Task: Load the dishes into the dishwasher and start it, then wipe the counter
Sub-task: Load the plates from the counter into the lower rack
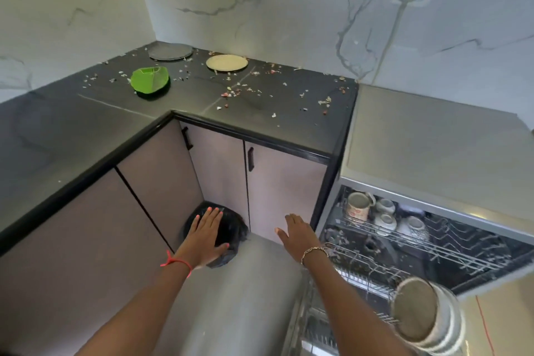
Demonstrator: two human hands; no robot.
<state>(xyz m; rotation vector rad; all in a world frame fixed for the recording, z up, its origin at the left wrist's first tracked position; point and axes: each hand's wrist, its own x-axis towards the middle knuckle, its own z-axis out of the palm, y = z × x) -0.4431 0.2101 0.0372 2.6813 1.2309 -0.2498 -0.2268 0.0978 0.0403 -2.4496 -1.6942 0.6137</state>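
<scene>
Dishwasher (pixel 433 153) is standing at the right of the frame, its door (pixel 254 298) lying dropped down across the lower centre. Its upper rack (pixel 433 243) is holding a mug (pixel 358 206) and several small cups at its left end. Its lower rack (pixel 355 266) is sitting pulled out over the door, carrying a stack of bowls (pixel 427 315) tilted on edge at the lower right.

Both arms are reaching forward from the bottom of the frame. The left hand (pixel 206 235) is hovering flat, fingers spread and straight, above a black bin (pixel 231 228) in the floor corner; its grip is holding nothing. The right hand (pixel 294 235) is stretching out near the door's far edge, fingers straight and relaxed, its grip also holding nothing. Whether either hand is touching anything cannot be told.

A dark L-shaped surface (pixel 86 124) is filling the upper left and centre. On it a green basket (pixel 149 79) is resting near the middle, a grey plate (pixel 170 51) is lying by the back corner, and a beige plate (pixel 226 62) is lying just right of it. Food scraps (pixel 231 94) are lying scattered across the surface. Pale cabinets (pixel 283 188) are showing below.
</scene>
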